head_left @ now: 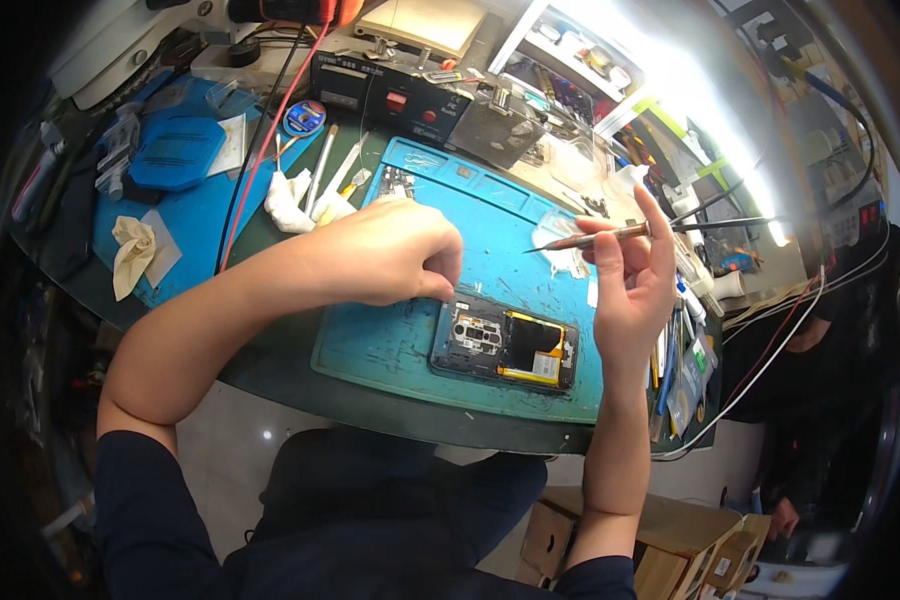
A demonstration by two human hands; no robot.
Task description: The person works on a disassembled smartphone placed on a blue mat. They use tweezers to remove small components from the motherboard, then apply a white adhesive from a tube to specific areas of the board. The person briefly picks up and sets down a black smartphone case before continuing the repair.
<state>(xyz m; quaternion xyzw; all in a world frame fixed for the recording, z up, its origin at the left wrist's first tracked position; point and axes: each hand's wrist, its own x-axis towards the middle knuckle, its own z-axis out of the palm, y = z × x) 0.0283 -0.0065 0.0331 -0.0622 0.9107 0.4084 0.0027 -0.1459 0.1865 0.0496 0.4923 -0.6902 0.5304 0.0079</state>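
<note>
An opened phone (458, 358) lies on the blue work mat (380, 365), its back off, showing metal camera parts and a dark battery (532, 347) edged in yellow. My left hand (402, 250) is closed, thumb and fingers pinched together just above the phone's far left corner. Whatever is in that pinch is hidden. To the right, my right hand (632, 280) is raised above the mat's edge and grips a soldering iron (610, 238) between thumb and fingers. Its thin tip points left, apart from the phone, and a black cable trails off its rear end.
Behind the mat stands a black box-shaped device (400, 100) with a red switch. A solder spool (304, 118), a crumpled tissue (133, 255) and a blue octagonal case (177, 152) lie to the left. Pens and tools (670, 350) crowd the right edge. A red cable (260, 155) hangs at the left.
</note>
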